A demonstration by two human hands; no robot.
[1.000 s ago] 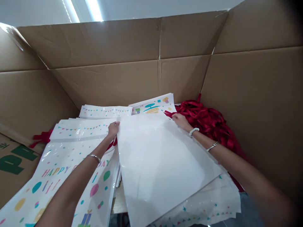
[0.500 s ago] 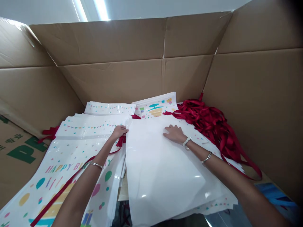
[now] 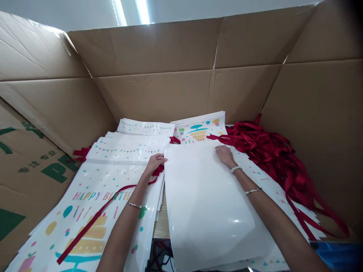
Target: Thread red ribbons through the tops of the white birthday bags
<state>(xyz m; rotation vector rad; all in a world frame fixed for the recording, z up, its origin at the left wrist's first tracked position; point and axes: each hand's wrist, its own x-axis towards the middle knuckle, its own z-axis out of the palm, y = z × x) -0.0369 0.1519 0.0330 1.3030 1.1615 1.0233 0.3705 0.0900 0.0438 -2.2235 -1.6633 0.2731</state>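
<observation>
A plain, glossy white plastic sheet [image 3: 195,204] covers a pile of printed sheets in front of me. My left hand [image 3: 155,161] pinches its upper left edge, with a dark red ribbon [image 3: 124,187] running out below the fingers. Near the sheet's upper right corner lies my right hand [image 3: 225,155], its fingers bent and drawn together on the sheet. Left of it, overlapping white sheets [image 3: 93,170] are printed with "HAPPY BIRTH", balloons and a tiered cake; my left forearm crosses them and hides part of the print.
A tangled heap of dark red ribbon [image 3: 278,158] lies at the right. More cake-printed sheets [image 3: 198,130] rest at the back. Tall cardboard walls [image 3: 159,94] enclose the back and sides. A wooden surface [image 3: 162,223] shows between the two piles, and blue material [image 3: 337,255] at the lower right.
The view has swung left, shifting everything rightward in the picture. My right hand's fingers, spread flat before, are now bent together near the sheet's top edge. My left hand stays at the left edge.
</observation>
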